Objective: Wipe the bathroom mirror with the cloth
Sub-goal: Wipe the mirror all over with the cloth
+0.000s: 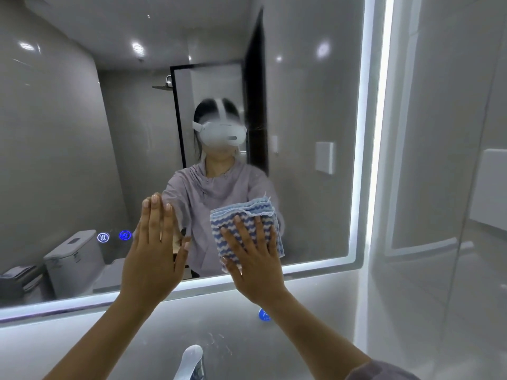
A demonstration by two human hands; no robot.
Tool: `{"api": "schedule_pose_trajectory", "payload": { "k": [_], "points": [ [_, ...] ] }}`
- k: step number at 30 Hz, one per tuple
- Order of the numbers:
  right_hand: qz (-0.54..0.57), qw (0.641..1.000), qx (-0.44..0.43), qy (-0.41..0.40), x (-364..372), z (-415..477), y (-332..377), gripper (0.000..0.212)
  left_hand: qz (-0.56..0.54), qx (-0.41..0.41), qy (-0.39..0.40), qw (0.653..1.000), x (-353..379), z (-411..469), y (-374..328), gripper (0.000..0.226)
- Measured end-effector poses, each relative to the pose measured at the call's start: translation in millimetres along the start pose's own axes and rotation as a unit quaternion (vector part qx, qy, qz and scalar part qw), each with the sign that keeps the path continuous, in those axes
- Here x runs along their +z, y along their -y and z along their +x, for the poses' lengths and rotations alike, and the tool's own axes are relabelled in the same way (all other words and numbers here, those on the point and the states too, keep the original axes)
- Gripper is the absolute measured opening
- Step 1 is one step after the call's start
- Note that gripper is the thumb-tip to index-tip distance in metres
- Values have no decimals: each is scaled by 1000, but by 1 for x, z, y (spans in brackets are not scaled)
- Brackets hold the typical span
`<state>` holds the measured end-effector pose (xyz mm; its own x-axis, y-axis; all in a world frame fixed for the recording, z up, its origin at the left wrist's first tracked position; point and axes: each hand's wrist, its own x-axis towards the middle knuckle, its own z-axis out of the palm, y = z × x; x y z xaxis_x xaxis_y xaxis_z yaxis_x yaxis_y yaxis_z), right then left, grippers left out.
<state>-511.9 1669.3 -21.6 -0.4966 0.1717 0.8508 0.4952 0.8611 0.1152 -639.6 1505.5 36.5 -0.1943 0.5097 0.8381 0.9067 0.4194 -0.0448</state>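
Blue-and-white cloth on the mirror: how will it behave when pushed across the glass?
The cloth looks soft and floppy: folded layers, frayed upper edge. Likely light, and it would probably bunch or unfold if pushed from one edge. The right hand spreads flat over it against the mirror, which should keep it sliding together.

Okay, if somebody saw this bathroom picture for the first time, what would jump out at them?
Two hands pressed flat on the mirror low in the middle: the right hand spread over a blue-and-white wavy cloth, the left hand bare beside it. Next, the bright light strip down the mirror's right edge, and two glowing blue touch icons at lower left.
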Motion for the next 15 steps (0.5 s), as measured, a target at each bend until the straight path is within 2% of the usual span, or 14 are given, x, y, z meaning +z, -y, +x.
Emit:
{"api": "schedule_pose_trajectory", "payload": {
  "k": [7,12,15],
  "points": [
    [-8,999,-30,-33,2,-6,-31,54,29,16,0,999,3,-2,9,74],
    [-32,998,-13,-56,-5,-19,-81,57,30,18,-6,999,4,-2,7,74],
    [-58,998,4,-40,-10,-30,-118,64,29,11,-5,999,6,-2,7,76]
  ]
}}
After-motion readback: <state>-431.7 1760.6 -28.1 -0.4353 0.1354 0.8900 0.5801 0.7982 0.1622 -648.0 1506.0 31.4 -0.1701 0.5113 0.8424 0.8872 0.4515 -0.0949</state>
